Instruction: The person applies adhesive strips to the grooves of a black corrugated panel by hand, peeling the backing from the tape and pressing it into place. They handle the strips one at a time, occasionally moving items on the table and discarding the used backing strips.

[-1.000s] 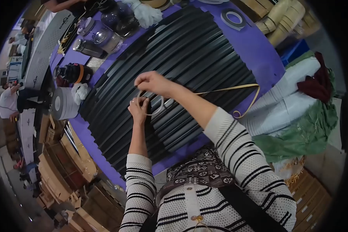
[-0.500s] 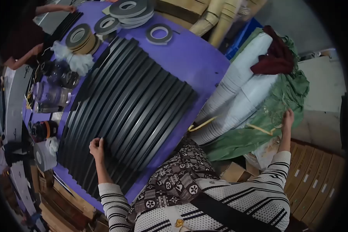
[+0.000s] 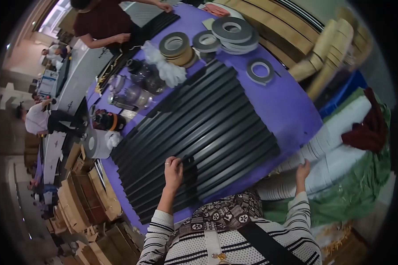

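Dark ribbed strips (image 3: 199,132) lie side by side across the purple table (image 3: 287,104). My left hand (image 3: 173,173) is above the strips near their front edge, its fingers curled together with a ring on one; whatever they may pinch is too small to make out. Off the table's right edge, my right hand (image 3: 303,170) is over the white wrapped rolls (image 3: 327,170), thumb and fingers close together. Whether it holds anything cannot be seen.
Tape rolls (image 3: 261,71), clear jars (image 3: 135,96) and a black-and-orange container (image 3: 107,120) stand on the table. A co-worker in a dark shirt (image 3: 106,22) is at the far side. Cardboard boxes (image 3: 77,196) lie at left; green sheeting (image 3: 340,207) is under the rolls.
The view has turned, so the table appears further right and more of the room shows at left. My right hand has come inward from the green sheeting to the white rolls.
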`<state>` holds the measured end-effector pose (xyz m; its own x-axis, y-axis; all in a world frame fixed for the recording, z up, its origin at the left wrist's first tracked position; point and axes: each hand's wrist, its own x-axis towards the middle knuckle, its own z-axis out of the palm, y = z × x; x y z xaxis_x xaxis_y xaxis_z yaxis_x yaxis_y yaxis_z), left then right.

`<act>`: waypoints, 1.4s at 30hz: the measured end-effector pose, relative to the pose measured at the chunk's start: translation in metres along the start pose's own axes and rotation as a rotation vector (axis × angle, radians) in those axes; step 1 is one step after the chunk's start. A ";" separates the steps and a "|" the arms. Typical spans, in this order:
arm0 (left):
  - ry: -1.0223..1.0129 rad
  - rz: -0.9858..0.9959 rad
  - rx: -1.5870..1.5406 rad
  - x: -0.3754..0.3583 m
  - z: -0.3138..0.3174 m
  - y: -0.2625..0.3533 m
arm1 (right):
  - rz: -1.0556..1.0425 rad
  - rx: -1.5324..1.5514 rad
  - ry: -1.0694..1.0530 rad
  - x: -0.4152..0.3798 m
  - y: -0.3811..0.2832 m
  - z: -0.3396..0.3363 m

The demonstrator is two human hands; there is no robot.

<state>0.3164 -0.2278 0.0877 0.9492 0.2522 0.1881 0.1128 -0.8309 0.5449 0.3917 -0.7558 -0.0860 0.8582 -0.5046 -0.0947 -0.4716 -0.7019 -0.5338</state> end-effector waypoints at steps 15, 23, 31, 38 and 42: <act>-0.094 0.181 0.284 0.234 0.015 0.002 | -0.948 0.617 -0.338 0.024 -0.377 0.098; 0.142 0.530 0.712 0.419 0.047 0.005 | -0.965 0.364 -0.316 0.027 -0.386 0.114; -0.438 0.414 0.769 0.457 0.028 0.016 | -0.888 0.421 -0.343 0.027 -0.389 0.116; -0.205 0.285 0.837 0.453 0.047 0.031 | -0.903 0.413 -0.314 0.029 -0.387 0.115; -0.195 0.290 0.944 0.454 0.044 0.021 | -0.910 0.415 -0.317 0.029 -0.386 0.117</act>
<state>0.7629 -0.1523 0.1490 0.9989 -0.0379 0.0276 -0.0243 -0.9218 -0.3870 0.6224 -0.4403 0.0189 0.8959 0.3242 0.3037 0.4340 -0.4927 -0.7543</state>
